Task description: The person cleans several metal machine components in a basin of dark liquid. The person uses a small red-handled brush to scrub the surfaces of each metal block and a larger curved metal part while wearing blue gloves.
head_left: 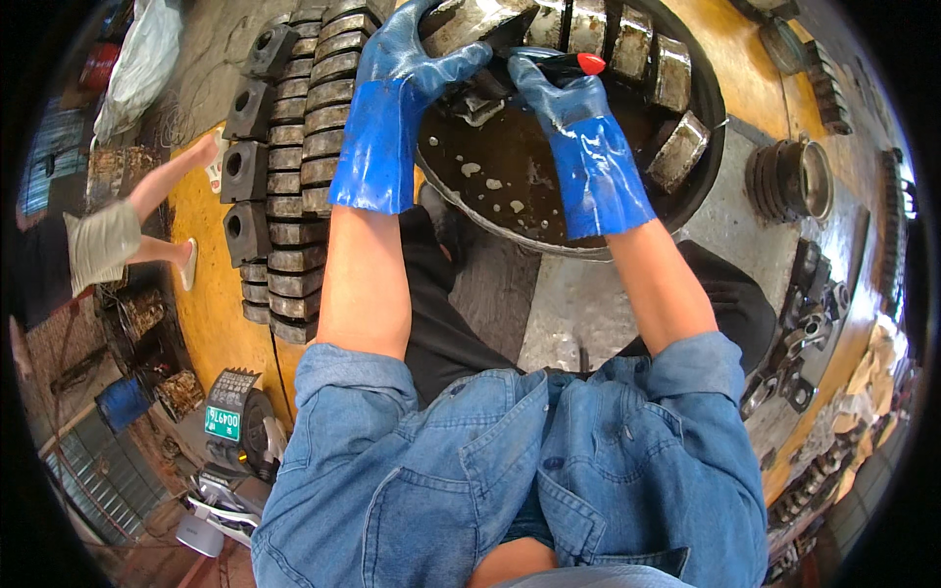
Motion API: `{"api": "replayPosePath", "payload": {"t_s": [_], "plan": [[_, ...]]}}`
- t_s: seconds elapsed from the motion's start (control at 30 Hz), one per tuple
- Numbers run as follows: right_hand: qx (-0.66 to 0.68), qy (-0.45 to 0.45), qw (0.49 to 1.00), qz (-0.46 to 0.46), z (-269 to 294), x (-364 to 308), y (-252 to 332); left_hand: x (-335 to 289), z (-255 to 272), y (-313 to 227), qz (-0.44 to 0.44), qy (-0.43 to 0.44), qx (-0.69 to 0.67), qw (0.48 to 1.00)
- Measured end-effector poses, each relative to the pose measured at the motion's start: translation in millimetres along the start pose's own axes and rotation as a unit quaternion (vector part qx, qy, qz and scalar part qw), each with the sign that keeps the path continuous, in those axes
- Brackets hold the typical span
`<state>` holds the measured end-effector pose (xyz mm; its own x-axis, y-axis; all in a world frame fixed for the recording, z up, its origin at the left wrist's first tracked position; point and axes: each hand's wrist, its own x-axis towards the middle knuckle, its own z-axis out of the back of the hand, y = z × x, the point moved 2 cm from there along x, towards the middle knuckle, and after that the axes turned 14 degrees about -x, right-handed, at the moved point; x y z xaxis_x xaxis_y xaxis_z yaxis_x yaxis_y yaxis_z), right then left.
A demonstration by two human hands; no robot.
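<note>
Both my hands wear long blue rubber gloves and work over a round dark basin (549, 245) holding brown, foamy liquid. My left hand (397, 59) is closed on a worn metal block (470, 24) at the basin's far left side. My right hand (567, 98) grips a black-handled tool with a red end (590, 64); its dark working end points left, against or close to the block, and its exact kind is unclear. More metal blocks (632, 44) stand along the far inside wall. Another block (678, 152) leans at the right inside the basin.
Left of the basin stand long rows of stacked metal blocks (333, 93) and black blocks with holes (245, 171). Metal rings (809, 181) and small metal parts (809, 328) lie to the right. A person (108, 230) is at the far left, above a scooter (235, 426).
</note>
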<state>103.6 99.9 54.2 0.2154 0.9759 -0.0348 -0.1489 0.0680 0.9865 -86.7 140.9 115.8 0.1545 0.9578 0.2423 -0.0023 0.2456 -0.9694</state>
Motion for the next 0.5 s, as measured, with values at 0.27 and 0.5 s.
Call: {"api": "replayPosePath", "payload": {"t_s": [0.27,0.5], "plan": [[-0.022,0.016,0.999,0.023,15.3,-4.6,20.0,-0.9,-0.3,-9.4,0.029,0.009,0.057,0.998],[0.010,0.035,0.997,0.061,3.4,5.5,6.8,0.6,1.6,-4.7,0.018,0.000,0.091,0.996]]}}
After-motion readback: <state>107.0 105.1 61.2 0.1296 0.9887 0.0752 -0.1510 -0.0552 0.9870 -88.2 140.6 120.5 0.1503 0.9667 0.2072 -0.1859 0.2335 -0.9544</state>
